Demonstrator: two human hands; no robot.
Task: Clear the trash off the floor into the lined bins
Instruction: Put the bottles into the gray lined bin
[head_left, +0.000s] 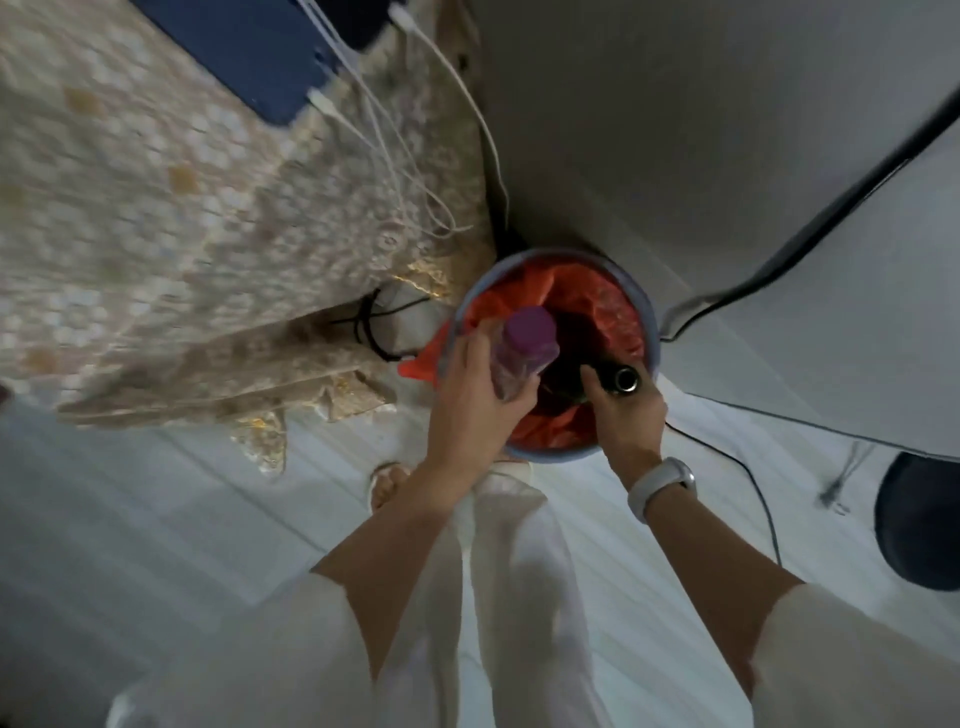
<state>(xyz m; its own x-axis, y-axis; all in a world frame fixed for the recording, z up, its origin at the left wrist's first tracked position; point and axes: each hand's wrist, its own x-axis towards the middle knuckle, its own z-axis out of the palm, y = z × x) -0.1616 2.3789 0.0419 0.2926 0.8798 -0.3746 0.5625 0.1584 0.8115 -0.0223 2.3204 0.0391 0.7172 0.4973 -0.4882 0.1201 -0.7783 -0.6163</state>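
A round grey-blue bin (652, 332) with an orange liner (587, 299) stands on the floor against the wall. My left hand (475, 395) holds a clear plastic bottle with a purple cap (524, 343) over the bin's left rim. My right hand (626, 410), with a white band on its wrist, grips a dark bottle (621, 379) by the neck, its open mouth facing up, over the bin's right side. The lower part of the dark bottle is hidden inside the bin.
A table with a beige lace cloth (182, 234) stands at the left, with a blue device (260, 57) and white cables (415, 156) on it. A black cable (753, 478) trails over the pale floor. A dark round object (919, 519) sits at the right edge.
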